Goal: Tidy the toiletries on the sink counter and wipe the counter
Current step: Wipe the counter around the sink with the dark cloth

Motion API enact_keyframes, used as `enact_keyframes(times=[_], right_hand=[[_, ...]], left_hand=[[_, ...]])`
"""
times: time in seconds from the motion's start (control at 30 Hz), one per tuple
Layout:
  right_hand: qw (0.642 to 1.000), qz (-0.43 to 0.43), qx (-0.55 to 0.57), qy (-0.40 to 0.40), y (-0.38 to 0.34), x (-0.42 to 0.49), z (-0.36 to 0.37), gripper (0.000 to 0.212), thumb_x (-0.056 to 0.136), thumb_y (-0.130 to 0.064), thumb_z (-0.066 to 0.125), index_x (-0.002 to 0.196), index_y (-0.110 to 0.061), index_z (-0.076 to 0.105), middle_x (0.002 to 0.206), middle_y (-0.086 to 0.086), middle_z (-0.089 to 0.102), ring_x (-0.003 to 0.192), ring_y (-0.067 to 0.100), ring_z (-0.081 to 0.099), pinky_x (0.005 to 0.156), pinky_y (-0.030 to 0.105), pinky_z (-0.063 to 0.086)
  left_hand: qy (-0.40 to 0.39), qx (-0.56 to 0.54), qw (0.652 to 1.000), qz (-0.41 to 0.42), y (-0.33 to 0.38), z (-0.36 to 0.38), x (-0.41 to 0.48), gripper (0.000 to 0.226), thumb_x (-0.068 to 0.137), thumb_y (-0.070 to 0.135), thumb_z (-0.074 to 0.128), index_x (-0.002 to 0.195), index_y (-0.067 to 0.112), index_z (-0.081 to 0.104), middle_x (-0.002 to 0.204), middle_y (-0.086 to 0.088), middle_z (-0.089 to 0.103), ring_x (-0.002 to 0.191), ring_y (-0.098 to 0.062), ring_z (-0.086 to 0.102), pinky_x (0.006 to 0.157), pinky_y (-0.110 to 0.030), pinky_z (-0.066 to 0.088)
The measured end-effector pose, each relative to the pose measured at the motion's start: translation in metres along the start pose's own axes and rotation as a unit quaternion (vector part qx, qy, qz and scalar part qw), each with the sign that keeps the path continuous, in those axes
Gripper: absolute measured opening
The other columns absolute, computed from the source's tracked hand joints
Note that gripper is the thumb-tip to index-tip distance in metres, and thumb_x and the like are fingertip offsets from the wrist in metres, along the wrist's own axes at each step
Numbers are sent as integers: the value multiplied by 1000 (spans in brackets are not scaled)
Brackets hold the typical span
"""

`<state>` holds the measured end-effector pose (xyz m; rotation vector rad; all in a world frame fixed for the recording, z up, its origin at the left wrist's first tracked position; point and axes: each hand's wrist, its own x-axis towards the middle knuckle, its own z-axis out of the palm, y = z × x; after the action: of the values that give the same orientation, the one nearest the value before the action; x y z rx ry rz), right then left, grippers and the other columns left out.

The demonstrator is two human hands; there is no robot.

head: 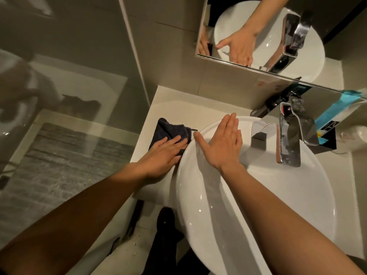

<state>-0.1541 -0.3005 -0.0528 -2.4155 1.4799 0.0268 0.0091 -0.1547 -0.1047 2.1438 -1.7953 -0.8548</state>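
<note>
Pressing cloth — seemingly touching basin rim.

two hands, one dark cloth, one white basin, one chrome tap, one mirror.

This was a bathroom: a white oval ceramic basin sat on a pale beige counter, a chrome mixer tap at its back edge, a frameless wall mirror above, and a glass shower screen beside the left edge.
</note>
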Motion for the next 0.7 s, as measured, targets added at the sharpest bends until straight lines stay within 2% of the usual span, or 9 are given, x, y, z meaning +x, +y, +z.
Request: enact_keyframes(times=[0.17, 0.3, 0.37, 0.47, 0.53, 0.7], right_hand=[[1000, -6, 12, -8, 2, 1, 1, 119, 83, -91, 20, 161, -6, -9, 170, 12, -14, 157, 24, -13, 125, 45, -4], [1000, -6, 18, -8, 3, 2, 1, 120, 82, -90, 21, 161, -5, -7, 171, 13, -13, 158, 25, -11, 126, 47, -2], [1000, -4, 23, -7, 3, 2, 1, 120, 82, -90, 24, 161, -4, -6, 171, 13, -11, 158, 25, -10, 126, 47, 0], [1000, -3, 27, -8, 3, 3, 1, 121, 82, -90, 24, 161, -5, -7, 171, 13, -11, 158, 25, -11, 126, 46, -2], [999, -5, 31, -10, 4, 4, 2, 122, 80, -92, 23, 161, -5, -8, 171, 12, -12, 158, 25, -12, 125, 46, -3], [999, -10, 44, -16, 7, 7, 3, 126, 77, -95, 23, 160, -6, -9, 171, 12, -13, 157, 25, -13, 125, 46, -5]], left_hand=[[33, 8, 999, -34, 9, 28, -46, 58, 106, 46, 19, 162, 34, 7, 170, 13, 16, 152, 6, -7, 124, -32, -4], [104, 38, 993, -50, 24, 53, -78, 55, 106, 36, 34, 158, 25, 27, 166, 7, 31, 157, -11, 15, 124, -40, 10], [119, 54, 989, -67, 32, 62, -90, 54, 105, 35, 38, 158, 24, 31, 165, 7, 33, 156, -13, 19, 124, -43, 18], [127, 45, 987, -82, 41, 72, -107, 55, 105, 37, 34, 158, 22, 32, 166, 6, 32, 156, -14, 19, 125, -45, 22], [138, 13, 987, -86, 48, 78, -118, 57, 104, 37, 31, 158, 20, 33, 167, 6, 30, 157, -14, 17, 126, -45, 20], [169, -56, 977, -121, 73, 95, -144, 55, 105, 32, 40, 158, 20, 35, 167, 8, 28, 157, -9, 9, 128, -40, 11]])
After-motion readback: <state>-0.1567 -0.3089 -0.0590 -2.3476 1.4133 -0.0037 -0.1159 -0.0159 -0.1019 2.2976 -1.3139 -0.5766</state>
